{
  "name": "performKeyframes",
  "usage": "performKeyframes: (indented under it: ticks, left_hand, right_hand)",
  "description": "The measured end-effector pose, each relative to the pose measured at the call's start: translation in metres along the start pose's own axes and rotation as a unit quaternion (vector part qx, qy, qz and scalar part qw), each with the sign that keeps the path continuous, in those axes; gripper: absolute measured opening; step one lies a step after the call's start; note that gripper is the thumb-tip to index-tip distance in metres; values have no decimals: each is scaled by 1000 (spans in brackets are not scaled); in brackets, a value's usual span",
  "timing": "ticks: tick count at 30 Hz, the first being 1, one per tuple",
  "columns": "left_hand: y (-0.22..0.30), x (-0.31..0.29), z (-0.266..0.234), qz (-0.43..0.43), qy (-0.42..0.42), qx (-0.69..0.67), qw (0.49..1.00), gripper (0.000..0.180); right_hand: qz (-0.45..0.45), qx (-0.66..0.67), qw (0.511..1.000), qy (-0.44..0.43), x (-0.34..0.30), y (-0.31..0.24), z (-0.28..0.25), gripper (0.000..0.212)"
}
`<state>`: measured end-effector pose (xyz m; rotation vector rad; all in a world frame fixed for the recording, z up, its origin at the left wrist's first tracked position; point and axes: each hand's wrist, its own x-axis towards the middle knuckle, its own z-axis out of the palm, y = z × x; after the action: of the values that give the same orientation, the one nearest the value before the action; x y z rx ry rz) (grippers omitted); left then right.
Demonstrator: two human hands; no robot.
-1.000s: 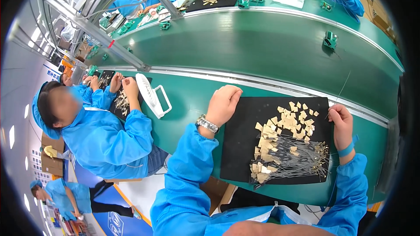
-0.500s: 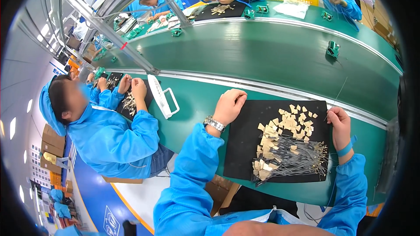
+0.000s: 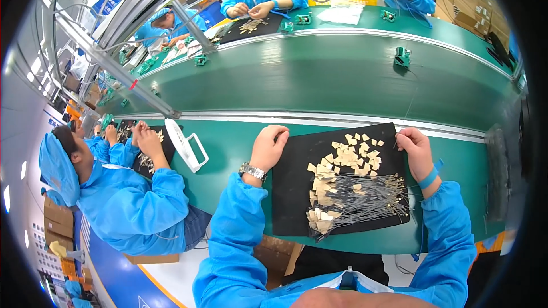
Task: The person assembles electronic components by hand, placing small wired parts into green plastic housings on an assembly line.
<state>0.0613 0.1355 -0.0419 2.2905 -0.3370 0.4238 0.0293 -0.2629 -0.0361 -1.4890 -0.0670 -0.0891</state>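
In front of me lies a black mat [image 3: 291, 188] with a bundle of thin grey cables [image 3: 371, 194] on it. Beige tags [image 3: 326, 185] are at the cables' left ends, small gold-coloured tips at their right ends. More loose beige tags [image 3: 357, 154] are scattered above the bundle. My left hand [image 3: 268, 148] is closed at the mat's upper left corner; what its fingers hold, if anything, is hidden. Beside the upper right corner, my right hand [image 3: 416, 151] pinches what looks like a thin wire [image 3: 396, 144].
A white handled plastic piece [image 3: 185, 145] stands left of my mat. Beyond the metal rail runs a green conveyor belt [image 3: 274, 80] carrying a green device [image 3: 402, 56]. A co-worker in blue [image 3: 134, 194] sits at my left; others work across the belt.
The whole view has shifted, so the scene sits further left. My hands keep nearly the same places at the mat's upper corners. The co-worker's hands at left have moved slightly.
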Motion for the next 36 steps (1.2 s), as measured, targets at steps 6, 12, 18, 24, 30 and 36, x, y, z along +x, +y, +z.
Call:
performKeyframes:
  ticks: [6, 12, 18, 24, 30, 36]
  left_hand:
    - [1, 2, -1, 6, -8, 6, 1000, 14]
    - [0, 2, -3, 21, -18, 13, 1000, 13]
    - [2, 3, -2, 25, -35, 25, 999, 14]
    - [6, 3, -3, 49, -41, 55, 996, 16]
    - [5, 1, -4, 38, -52, 65, 996, 17]
    - [5, 0, -4, 39, -51, 65, 996, 17]
  right_hand:
    - [7, -3, 1000, -9, 0, 0, -4, 10]
    - [13, -10, 1000, -16, 1, -1, -1, 9]
    - [14, -18, 1000, -12, 2, -2, -1, 9]
    - [20, -30, 999, -7, 1, -6, 0, 8]
    - [30, -30, 999, -13, 0, -5, 0, 8]
    - [26, -26, 999, -16, -1, -5, 0, 8]
